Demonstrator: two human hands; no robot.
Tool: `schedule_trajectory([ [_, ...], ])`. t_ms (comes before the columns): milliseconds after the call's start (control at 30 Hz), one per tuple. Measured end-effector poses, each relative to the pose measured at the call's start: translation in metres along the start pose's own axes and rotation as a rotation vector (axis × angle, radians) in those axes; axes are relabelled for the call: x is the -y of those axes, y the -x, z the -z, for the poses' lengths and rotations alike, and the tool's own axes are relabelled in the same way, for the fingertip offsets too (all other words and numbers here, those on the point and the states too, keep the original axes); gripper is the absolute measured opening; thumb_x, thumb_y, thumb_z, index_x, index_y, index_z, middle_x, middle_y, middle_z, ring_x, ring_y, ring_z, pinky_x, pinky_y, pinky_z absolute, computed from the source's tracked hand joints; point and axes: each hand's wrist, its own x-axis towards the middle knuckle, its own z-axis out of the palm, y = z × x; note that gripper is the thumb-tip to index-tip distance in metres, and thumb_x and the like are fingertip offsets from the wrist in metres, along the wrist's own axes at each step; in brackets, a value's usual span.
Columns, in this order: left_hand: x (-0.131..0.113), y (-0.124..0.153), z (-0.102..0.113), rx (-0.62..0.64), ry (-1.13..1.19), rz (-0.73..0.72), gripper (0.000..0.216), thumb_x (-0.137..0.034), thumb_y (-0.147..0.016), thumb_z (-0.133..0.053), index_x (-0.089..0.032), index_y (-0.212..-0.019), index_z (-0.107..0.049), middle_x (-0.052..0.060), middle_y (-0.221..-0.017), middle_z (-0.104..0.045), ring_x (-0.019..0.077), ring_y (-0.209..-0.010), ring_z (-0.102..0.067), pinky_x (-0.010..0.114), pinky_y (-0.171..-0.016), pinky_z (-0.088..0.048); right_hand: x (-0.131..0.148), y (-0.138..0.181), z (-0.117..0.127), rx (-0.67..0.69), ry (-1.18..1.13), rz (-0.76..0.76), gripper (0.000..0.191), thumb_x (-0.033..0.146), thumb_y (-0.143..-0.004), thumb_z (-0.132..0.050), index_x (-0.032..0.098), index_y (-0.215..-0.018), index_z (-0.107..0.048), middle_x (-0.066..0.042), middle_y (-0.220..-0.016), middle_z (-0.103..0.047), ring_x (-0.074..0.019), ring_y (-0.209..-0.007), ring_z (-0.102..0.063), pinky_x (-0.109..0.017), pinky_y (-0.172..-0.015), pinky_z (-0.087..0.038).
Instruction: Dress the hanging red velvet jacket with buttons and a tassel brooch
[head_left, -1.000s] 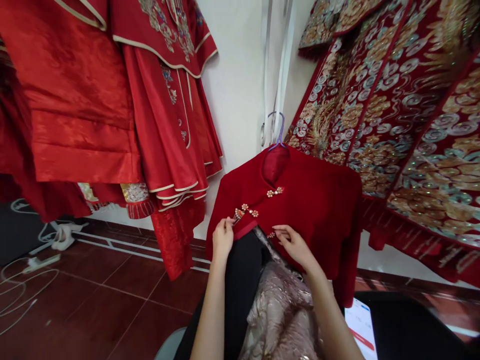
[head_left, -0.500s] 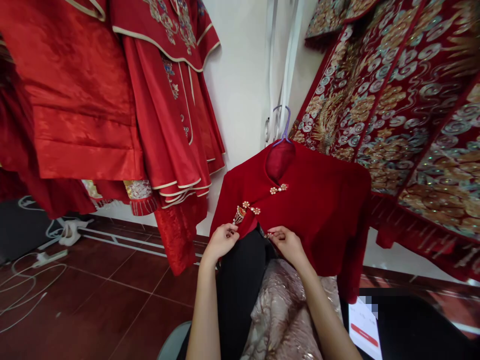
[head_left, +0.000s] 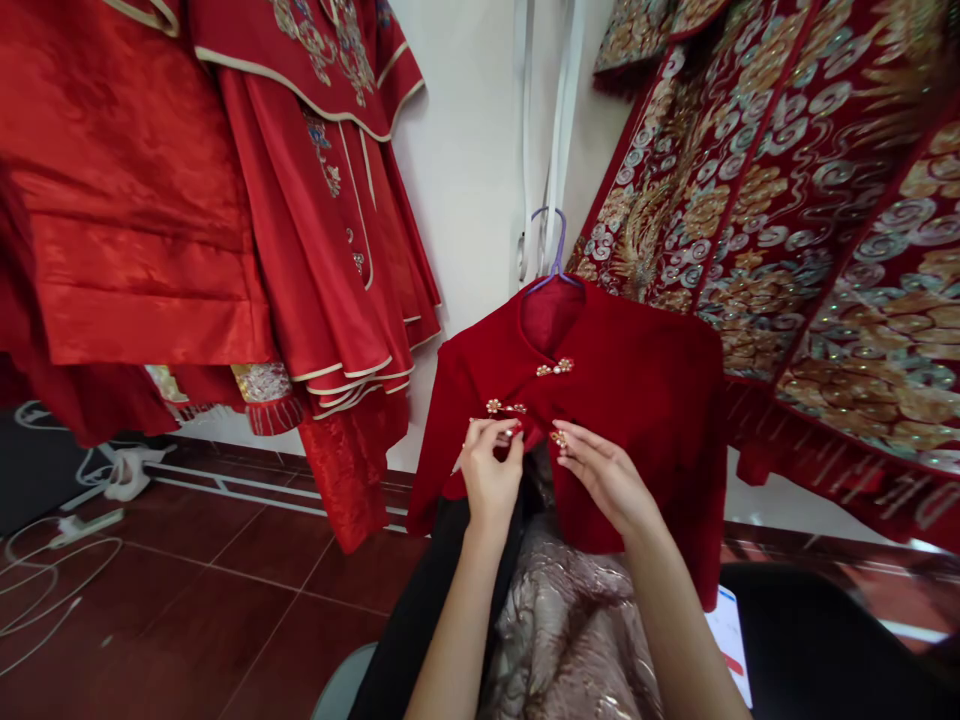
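Note:
A dark red velvet jacket (head_left: 645, 400) hangs in front of me on a purple hanger (head_left: 556, 258), its lower front parted. My left hand (head_left: 491, 470) pinches a small beaded clasp half (head_left: 514, 430) at one front edge. Across the gap, my right hand (head_left: 609, 482) holds a gold flower clasp half (head_left: 559, 439) on the opposite edge between thumb and fingertips. Above them are a beaded collar clasp (head_left: 555, 368) and a second clasp (head_left: 504, 407) on the chest. My left hand mostly covers the tasselled ornament beside it.
Red garments (head_left: 300, 220) hang at left, and a heavily embroidered red one (head_left: 780, 230) at right. A white metal stand (head_left: 556, 130) rises behind the jacket. Shiny pinkish fabric (head_left: 559, 620) lies on my lap. A phone (head_left: 727, 640) rests at lower right. Cables (head_left: 52, 590) trail over the tiled floor.
Both hands have risen along the jacket's front edges. My left hand has moved right, in front of the tasselled ornament, and the right hand has come up with its clasp half. The view has shifted slightly.

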Motion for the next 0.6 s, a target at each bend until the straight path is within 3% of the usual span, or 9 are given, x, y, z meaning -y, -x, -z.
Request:
schedule_trajectory([
  [133,0.012,0.013,-0.017,0.065,0.032,0.069,0.014,-0.019,-0.074,-0.068,-0.021,-0.088,-0.073,0.005,-0.089,-0.062,0.01,-0.062,-0.061,0.025,-0.066,-0.054,-0.004,-0.001,-0.007,-0.111,0.13,0.133,0.035,0.042,-0.072,-0.072,0.019,-0.099,-0.072,-0.008,-0.103,-0.07,-0.0178,-0.087,-0.065,-0.03,-0.076,-0.058],
  [300,0.019,0.012,-0.011,0.104,0.078,0.078,0.017,-0.019,-0.071,-0.069,-0.019,-0.089,-0.071,0.004,-0.084,-0.06,0.0116,-0.068,-0.061,0.024,-0.065,-0.054,-0.01,-0.001,-0.015,0.009,0.256,0.187,0.033,0.043,-0.077,-0.067,0.019,-0.099,-0.071,-0.008,-0.101,-0.07,-0.0217,-0.091,-0.066,-0.036,-0.077,-0.058],
  [467,0.019,0.01,-0.009,0.083,0.155,0.102,0.02,-0.022,-0.072,-0.07,-0.018,-0.091,-0.07,0.003,-0.084,-0.058,0.01,-0.069,-0.058,0.022,-0.064,-0.054,0.003,0.006,-0.018,0.078,0.211,0.159,0.032,0.041,-0.078,-0.068,0.019,-0.101,-0.072,-0.007,-0.101,-0.071,-0.0209,-0.091,-0.066,-0.034,-0.077,-0.059],
  [600,0.017,0.011,-0.009,0.134,0.222,0.142,0.025,-0.014,-0.069,-0.068,-0.017,-0.094,-0.07,0.0,-0.077,-0.06,0.0097,-0.067,-0.06,0.024,-0.068,-0.055,0.003,0.007,-0.019,0.13,0.201,0.137,0.032,0.042,-0.078,-0.069,0.019,-0.101,-0.072,-0.007,-0.1,-0.071,-0.0199,-0.091,-0.066,-0.033,-0.078,-0.058],
])
